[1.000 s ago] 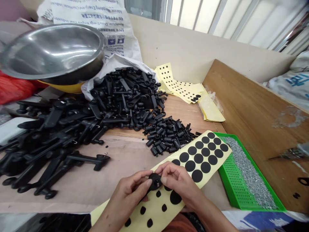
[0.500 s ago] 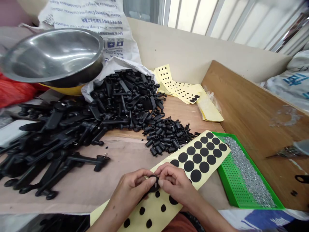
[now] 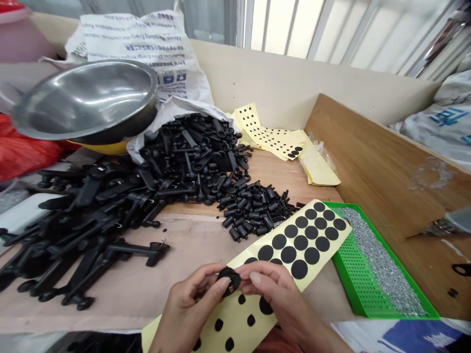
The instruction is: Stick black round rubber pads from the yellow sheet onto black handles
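Note:
My left hand (image 3: pixel 191 306) and my right hand (image 3: pixel 279 299) meet at the bottom centre, both pinching a small round black plastic part (image 3: pixel 228 280) between thumbs and fingertips. They hover just above a long yellow backing sheet (image 3: pixel 331 242) that carries rows of round black stickers (image 3: pixel 300 241); near my hands the sheet has only small dots where stickers are gone. A heap of small black cylindrical pieces (image 3: pixel 253 208) lies just beyond the sheet.
A big pile of long black plastic levers (image 3: pixel 95 215) fills the left, spilling from a white sack (image 3: pixel 154 44). A steel bowl (image 3: pixel 88 98) sits above it. A green tray (image 3: pixel 353 289) of tiny metal parts lies right, used yellow sheets (image 3: pixel 272 137) behind, a wooden board (image 3: pixel 397 176) beside.
Both hands have lifted the black part slightly and turned it on edge; the view has tilted down a little. Nothing else on the table has moved.

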The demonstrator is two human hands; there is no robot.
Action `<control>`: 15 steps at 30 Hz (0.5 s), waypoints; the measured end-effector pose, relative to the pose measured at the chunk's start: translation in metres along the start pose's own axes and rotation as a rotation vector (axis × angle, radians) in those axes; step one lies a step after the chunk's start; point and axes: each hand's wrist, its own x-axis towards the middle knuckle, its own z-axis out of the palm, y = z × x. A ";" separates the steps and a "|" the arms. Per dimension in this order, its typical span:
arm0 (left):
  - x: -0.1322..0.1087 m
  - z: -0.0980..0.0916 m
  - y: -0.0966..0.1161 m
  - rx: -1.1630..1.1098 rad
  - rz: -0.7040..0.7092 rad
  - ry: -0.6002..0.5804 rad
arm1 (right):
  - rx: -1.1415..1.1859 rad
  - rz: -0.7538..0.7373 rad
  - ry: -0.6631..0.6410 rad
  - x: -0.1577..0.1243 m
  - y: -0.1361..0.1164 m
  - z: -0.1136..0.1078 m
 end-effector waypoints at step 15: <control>-0.045 -0.027 -0.016 -0.025 -0.005 0.034 | -1.040 -0.606 -0.312 -0.004 0.017 0.032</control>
